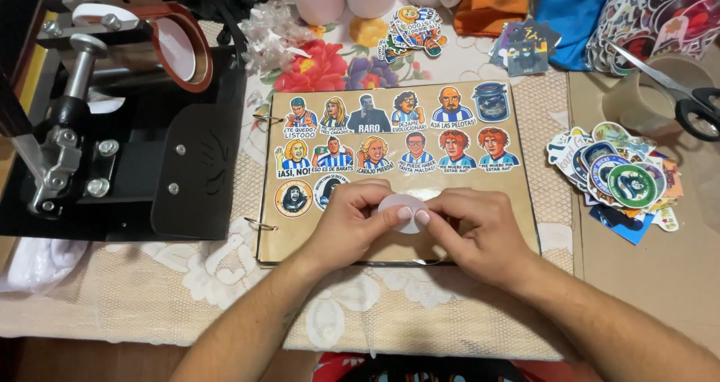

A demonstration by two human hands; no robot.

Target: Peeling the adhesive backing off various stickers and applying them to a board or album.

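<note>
Hands meet over the lower middle of the album page [525, 202]: my left hand [352, 228] and right hand [476, 232] both pinch a round white sticker [397, 209], thumbs on top, just above the page. Risks I see: backing tears, or the sticker curls and folds onto itself if the peel is uneven; it could land crooked, overlapping the sticker rows [397, 138]. Loose stickers [619, 175] sit right, press [112, 104] left.

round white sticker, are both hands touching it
Touching. The head view shows the left hand and right hand pinching the round white sticker with thumbs on it.
</note>
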